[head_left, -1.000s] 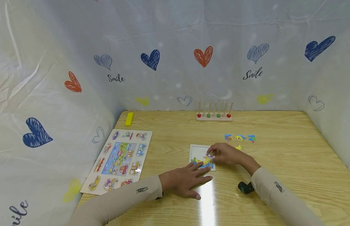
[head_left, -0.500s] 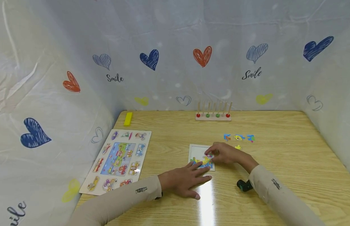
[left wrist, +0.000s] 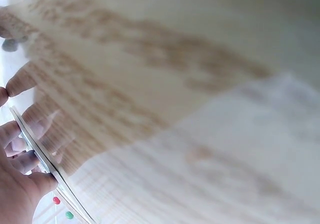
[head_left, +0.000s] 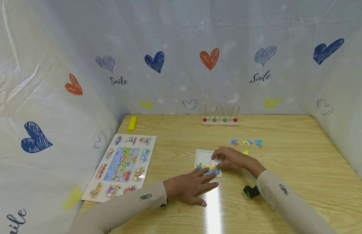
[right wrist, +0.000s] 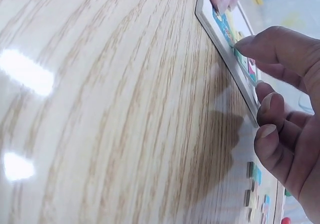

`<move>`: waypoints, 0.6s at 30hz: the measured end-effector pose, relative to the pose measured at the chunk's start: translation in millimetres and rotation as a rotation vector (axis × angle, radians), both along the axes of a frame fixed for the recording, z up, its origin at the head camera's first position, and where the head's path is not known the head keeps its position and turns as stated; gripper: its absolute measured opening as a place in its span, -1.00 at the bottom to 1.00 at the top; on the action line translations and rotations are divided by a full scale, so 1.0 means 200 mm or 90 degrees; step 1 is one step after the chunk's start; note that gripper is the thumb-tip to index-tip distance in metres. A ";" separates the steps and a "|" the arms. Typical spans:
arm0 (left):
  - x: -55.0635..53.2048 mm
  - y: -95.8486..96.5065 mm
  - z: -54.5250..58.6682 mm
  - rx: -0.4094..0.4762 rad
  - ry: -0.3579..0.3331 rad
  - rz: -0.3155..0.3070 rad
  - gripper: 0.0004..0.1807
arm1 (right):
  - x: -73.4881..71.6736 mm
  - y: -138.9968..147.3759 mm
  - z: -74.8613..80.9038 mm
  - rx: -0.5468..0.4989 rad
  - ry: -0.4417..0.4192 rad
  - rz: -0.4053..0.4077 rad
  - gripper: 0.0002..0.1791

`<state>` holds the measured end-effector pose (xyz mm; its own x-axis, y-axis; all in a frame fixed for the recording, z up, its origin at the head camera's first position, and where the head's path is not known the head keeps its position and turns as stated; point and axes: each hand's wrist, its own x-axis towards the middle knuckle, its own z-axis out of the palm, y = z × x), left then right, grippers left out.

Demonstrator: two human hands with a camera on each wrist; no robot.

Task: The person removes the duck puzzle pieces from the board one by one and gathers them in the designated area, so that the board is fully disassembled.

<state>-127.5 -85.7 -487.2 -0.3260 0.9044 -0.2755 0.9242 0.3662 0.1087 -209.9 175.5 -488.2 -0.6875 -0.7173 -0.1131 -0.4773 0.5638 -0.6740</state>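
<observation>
A small white-framed jigsaw board (head_left: 202, 153) lies on the table, its near part filled with blue, green and yellow pieces. My left hand (head_left: 192, 189) is spread flat, fingertips resting on the board's near left part. At the board's right side my right hand (head_left: 233, 158) pinches a puzzle piece with pink on it (right wrist: 251, 66) between thumb and fingers, right at the filled pieces. In the left wrist view the left hand (left wrist: 20, 184) lies across the thin board edge (left wrist: 42, 159). Fingers partly hide the piece and its neighbours.
Several loose puzzle pieces (head_left: 246, 142) lie beyond the right hand. A large vehicle puzzle board (head_left: 110, 172) is at left, a yellow block (head_left: 132, 123) behind it. A pegged wooden stand with beads (head_left: 220, 121) is at the back. A black device (head_left: 251, 191) sits by the right wrist.
My right hand has shifted slightly left over the board, and the pink piece has moved a little with it. The left hand stays in place.
</observation>
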 end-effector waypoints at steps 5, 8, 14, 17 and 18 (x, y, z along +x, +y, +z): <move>0.00 0.00 0.00 0.006 -0.004 0.001 -0.15 | 0.00 -0.01 0.01 0.009 0.004 -0.010 -0.72; 0.00 0.00 0.00 0.006 -0.003 0.000 -0.15 | 0.00 -0.01 0.01 0.017 0.005 -0.014 -0.73; 0.00 0.00 -0.01 0.006 0.005 -0.002 -0.15 | 0.00 -0.01 0.01 0.016 -0.007 -0.020 -0.73; 0.00 0.00 0.00 0.005 0.006 0.000 -0.15 | -0.01 -0.01 0.01 0.003 -0.021 -0.015 -0.73; 0.00 0.00 0.00 0.005 0.006 0.000 -0.15 | -0.01 -0.01 0.01 0.000 -0.025 -0.013 -0.73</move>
<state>-126.9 -85.6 -487.9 -0.3290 0.9062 -0.2657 0.9249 0.3660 0.1029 -211.3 173.9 -485.6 -0.6970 -0.7034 -0.1396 -0.4393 0.5726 -0.6922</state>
